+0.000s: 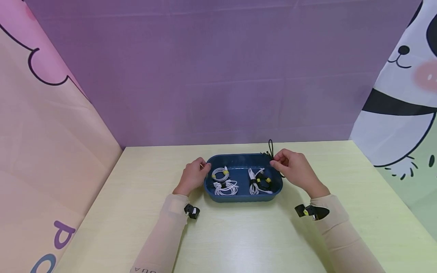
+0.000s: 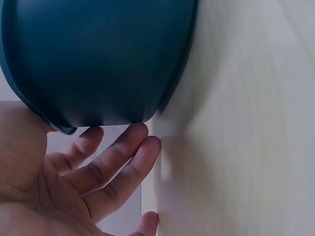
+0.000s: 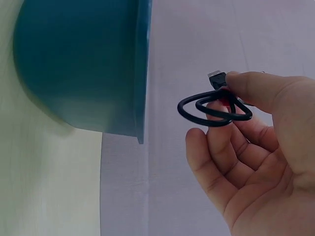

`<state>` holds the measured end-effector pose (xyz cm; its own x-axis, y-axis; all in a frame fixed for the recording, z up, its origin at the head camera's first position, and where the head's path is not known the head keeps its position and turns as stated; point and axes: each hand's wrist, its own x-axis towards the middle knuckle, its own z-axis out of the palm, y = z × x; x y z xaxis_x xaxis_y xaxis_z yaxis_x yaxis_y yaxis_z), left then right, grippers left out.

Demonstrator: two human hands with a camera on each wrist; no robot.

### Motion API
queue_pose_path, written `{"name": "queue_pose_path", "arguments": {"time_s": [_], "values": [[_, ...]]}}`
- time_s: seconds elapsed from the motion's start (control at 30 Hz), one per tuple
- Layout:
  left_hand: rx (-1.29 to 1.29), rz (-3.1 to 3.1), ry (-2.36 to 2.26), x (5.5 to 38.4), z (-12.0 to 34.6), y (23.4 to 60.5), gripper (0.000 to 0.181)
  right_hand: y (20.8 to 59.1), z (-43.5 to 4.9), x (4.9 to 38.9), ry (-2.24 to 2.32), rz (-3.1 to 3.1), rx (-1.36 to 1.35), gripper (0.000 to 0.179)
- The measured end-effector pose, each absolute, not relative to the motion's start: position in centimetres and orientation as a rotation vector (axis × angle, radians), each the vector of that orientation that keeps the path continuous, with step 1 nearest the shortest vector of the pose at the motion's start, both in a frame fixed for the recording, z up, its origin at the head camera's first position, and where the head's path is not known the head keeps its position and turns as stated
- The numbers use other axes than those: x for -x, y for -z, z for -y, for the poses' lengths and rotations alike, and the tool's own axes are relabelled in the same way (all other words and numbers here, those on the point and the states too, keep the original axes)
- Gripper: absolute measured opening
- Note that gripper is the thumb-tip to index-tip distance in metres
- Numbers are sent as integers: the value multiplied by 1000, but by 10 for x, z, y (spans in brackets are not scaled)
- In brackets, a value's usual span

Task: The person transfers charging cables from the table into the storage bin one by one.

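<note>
Here, a person seated at a pale yellow table is working over a dark blue tray lying in the middle of the tabletop. The left hand is resting at the tray's nine o'clock edge; in the left wrist view its fingers are lying nearly straight and relaxed just beside the tray's outer wall, closing on nothing, though whether they are actually touching the wall cannot be told. The right hand is hovering at the tray's two o'clock corner, pinching a coiled black cable between thumb and fingers. In the right wrist view the black cable is looping in a small bundle, its plug end poking out beside the thumb, while the other fingers are curling loosely beneath it. The cable is hanging just outside the tray rim, clear of the tray.

Inside the tray, two white cable bundles are sitting toward nine o'clock, and a white bundle and a black bundle with yellow ties are lying toward three o'clock. A purple backdrop is standing behind the table at twelve o'clock.
</note>
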<state>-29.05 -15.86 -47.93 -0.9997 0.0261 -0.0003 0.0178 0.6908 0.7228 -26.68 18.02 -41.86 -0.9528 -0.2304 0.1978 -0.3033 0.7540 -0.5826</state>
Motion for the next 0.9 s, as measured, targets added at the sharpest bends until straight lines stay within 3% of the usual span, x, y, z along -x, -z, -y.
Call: {"name": "queue_pose_path", "arguments": {"time_s": [0.9], "values": [[-56,-2877,-1230,293,160,482,27,432,-162,265,-1014,2801,-505,15]]}}
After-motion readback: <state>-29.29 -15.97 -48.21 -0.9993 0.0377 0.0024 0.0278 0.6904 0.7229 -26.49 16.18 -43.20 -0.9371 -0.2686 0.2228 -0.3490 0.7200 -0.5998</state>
